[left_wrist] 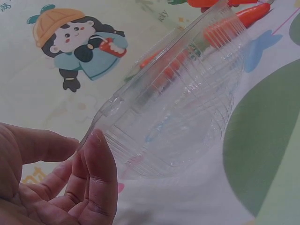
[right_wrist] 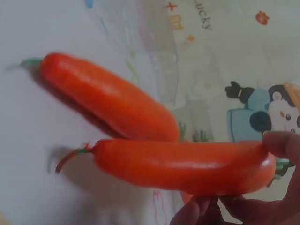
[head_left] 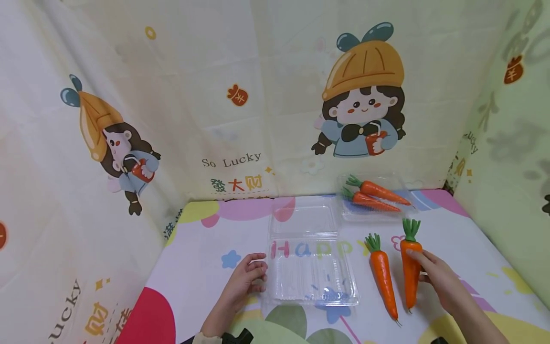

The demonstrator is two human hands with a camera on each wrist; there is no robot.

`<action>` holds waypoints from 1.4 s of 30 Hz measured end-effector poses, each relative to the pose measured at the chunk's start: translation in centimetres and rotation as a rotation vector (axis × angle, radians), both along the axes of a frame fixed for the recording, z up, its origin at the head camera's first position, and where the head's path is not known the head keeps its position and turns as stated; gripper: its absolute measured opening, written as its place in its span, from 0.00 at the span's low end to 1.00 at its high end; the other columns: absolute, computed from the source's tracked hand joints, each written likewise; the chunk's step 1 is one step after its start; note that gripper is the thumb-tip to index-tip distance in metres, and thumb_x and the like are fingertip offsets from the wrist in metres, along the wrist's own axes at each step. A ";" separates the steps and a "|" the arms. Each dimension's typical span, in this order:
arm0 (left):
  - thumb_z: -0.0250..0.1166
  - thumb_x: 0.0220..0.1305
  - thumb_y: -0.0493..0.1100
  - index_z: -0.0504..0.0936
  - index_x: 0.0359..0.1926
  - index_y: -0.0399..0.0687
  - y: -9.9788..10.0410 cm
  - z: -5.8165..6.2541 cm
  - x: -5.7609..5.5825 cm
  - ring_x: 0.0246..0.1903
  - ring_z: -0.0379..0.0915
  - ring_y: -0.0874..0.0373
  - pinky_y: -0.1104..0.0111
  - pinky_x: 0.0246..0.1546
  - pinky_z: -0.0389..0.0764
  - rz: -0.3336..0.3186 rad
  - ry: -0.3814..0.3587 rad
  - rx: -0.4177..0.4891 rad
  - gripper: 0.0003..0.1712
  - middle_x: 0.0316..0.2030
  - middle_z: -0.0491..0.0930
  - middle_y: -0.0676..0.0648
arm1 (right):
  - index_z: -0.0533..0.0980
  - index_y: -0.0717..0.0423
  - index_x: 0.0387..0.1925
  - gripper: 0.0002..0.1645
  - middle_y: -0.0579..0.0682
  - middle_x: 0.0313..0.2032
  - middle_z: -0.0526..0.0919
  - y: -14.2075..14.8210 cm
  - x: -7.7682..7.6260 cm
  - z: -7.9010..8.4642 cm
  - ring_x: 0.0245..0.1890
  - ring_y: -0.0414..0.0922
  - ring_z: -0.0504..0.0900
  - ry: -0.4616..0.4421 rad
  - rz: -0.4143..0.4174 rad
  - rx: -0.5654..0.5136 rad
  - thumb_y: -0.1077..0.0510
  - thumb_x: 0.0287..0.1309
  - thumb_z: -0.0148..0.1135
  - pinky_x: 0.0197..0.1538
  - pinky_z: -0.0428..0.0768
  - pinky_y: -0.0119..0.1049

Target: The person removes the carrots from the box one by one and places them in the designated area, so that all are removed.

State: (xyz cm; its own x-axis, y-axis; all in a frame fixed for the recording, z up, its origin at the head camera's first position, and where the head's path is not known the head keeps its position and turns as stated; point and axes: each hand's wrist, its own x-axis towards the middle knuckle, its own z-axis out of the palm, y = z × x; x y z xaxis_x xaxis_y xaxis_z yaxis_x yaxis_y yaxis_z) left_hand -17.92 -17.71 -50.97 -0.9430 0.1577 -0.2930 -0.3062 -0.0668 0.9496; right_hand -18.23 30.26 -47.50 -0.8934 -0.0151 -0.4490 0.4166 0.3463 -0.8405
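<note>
Clear plastic clamshell box [head_left: 307, 282], lid folded back. At its left edge, the left hand [head_left: 245, 278] pinches the rim between thumb and fingers. To its right, the right hand [head_left: 439, 276] grips an upright-leafed carrot [head_left: 411, 277] between thumb and fingers; a second carrot [head_left: 384, 282] lies between that and the box. Beyond the box, rightward, a clear container [head_left: 367, 217] holds two further carrots [head_left: 384, 192].

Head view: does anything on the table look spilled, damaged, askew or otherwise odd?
Nothing stands out. The clear plastic hinged box lies open with no visible break; the orange, green-topped tapered carrot beside it looks whole, as does the matching carrot in the right hand. I see no spill.
</note>
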 end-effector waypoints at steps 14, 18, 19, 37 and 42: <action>0.64 0.71 0.39 0.64 0.70 0.36 -0.1 -0.2 0.0 0.33 0.76 0.62 0.70 0.29 0.82 -0.003 0.001 0.008 0.31 0.43 0.78 0.49 | 0.52 0.70 0.75 0.57 0.77 0.63 0.64 0.9 -0.7 -2.5 0.42 0.50 0.76 -0.013 0.029 0.174 0.30 0.69 0.55 0.41 0.83 0.37; 0.64 0.71 0.39 0.64 0.69 0.36 -0.1 -0.2 0.0 0.33 0.76 0.62 0.70 0.29 0.82 -0.004 0.006 0.010 0.31 0.43 0.78 0.48 | 0.54 0.72 0.73 0.58 0.78 0.61 0.66 1.0 -1.0 -3.0 0.43 0.51 0.76 -0.015 0.034 0.228 0.28 0.67 0.56 0.40 0.82 0.37; 0.64 0.71 0.39 0.64 0.69 0.36 -0.1 -0.2 0.0 0.33 0.76 0.62 0.70 0.29 0.83 -0.005 0.006 0.010 0.31 0.43 0.78 0.48 | 0.54 0.72 0.73 0.58 0.78 0.61 0.66 1.0 -1.0 -3.1 0.43 0.51 0.75 -0.015 0.038 0.240 0.28 0.67 0.57 0.40 0.82 0.37; 0.65 0.72 0.40 0.65 0.69 0.38 -0.1 -0.3 0.1 0.33 0.77 0.61 0.70 0.29 0.84 0.002 0.000 -0.001 0.30 0.43 0.79 0.48 | 0.56 0.71 0.72 0.57 0.67 0.47 0.76 0.4 -1.2 -3.7 0.32 0.48 0.75 0.031 0.058 0.299 0.26 0.68 0.53 0.34 0.79 0.38; 0.65 0.71 0.40 0.65 0.69 0.38 -0.1 -0.4 0.1 0.32 0.77 0.61 0.71 0.29 0.84 0.003 0.000 0.003 0.30 0.43 0.79 0.47 | 0.52 0.72 0.73 0.56 0.71 0.50 0.74 0.4 -1.0 -3.5 0.31 0.48 0.76 0.024 0.051 0.278 0.27 0.71 0.49 0.34 0.81 0.38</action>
State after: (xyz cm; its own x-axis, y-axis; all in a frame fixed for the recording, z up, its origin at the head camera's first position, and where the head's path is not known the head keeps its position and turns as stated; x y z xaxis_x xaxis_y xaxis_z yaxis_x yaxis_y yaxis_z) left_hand -17.86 -17.81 -51.33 -0.9435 0.1558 -0.2926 -0.3060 -0.0701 0.9494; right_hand -19.26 30.62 -50.96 -0.9053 0.0605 -0.4205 0.3736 0.5846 -0.7201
